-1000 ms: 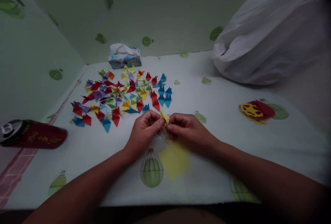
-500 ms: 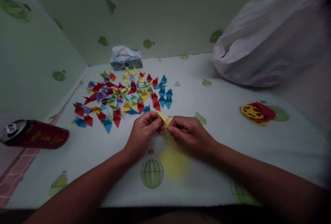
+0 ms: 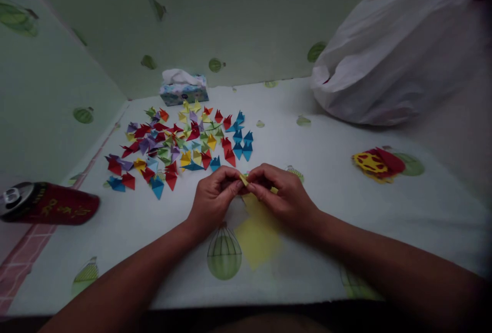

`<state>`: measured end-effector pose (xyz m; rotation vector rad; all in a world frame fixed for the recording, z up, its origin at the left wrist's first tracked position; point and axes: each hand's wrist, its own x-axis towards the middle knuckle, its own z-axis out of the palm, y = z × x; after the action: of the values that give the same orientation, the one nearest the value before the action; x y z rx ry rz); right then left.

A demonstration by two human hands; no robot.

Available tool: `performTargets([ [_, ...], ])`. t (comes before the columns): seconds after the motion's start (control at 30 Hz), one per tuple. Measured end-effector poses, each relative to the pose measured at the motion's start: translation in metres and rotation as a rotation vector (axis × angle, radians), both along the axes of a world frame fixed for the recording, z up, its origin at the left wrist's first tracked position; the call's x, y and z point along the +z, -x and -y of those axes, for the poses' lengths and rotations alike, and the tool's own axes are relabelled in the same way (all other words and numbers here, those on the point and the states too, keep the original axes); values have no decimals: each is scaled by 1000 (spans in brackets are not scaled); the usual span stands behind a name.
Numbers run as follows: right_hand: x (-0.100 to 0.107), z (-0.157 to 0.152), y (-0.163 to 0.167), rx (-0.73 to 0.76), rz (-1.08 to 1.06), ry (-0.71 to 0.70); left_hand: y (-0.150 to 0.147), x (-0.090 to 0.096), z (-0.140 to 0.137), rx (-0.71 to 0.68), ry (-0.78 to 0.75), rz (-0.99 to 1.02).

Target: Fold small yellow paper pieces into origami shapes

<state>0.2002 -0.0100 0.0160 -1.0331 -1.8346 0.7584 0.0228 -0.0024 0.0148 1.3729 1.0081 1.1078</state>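
Note:
A small piece of folded yellow paper [image 3: 244, 180] is pinched between my two hands, mostly hidden by the fingers. My left hand [image 3: 217, 193] grips its left side between thumb and index finger. On the other side, my right hand [image 3: 282, 192] pinches it the same way, the two thumbs nearly meeting. Below the hands, flat yellow paper sheets [image 3: 258, 241] lie on the table. Beyond my left hand spreads a group of folded paper cranes [image 3: 192, 130] in red, blue, purple, green and yellow.
A dark red can [image 3: 57, 203] is at the left edge. The tissue box [image 3: 183, 93] stands against the back wall. At the right rear sits a large white plastic bag [image 3: 369, 71], with red and yellow cut-out pieces [image 3: 378, 163] in front of it on the patterned tablecloth [image 3: 326, 271].
My fingers have closed further over the yellow paper, so less of it shows. The right hand's fingers have shifted up and inward. The view has moved slightly.

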Motion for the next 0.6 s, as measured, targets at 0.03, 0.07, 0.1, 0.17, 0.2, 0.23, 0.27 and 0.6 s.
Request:
performTargets([
  [0.03,-1,0,0,-4,-1,4,0,0,0,5,-16,-17],
  [0.07,-1,0,1,-7,-1,7,0,0,0,10,-32,-34],
  [0.1,-1,1,1,-9,0,8,1,0,0,15,-46,-54],
  [0.17,-1,1,2,-6,2,9,1,0,1,24,-79,-99],
  [0.2,-1,1,2,-1,4,-1,1,0,2,29,-100,-124],
  [0.23,-1,1,2,5,8,-17,1,-1,2,36,-123,-151],
  [0.27,0,1,2,11,13,-37,1,-1,3,44,-146,-178],
  [0.6,5,2,0,69,-28,64,3,-2,3,58,-357,-347],
])
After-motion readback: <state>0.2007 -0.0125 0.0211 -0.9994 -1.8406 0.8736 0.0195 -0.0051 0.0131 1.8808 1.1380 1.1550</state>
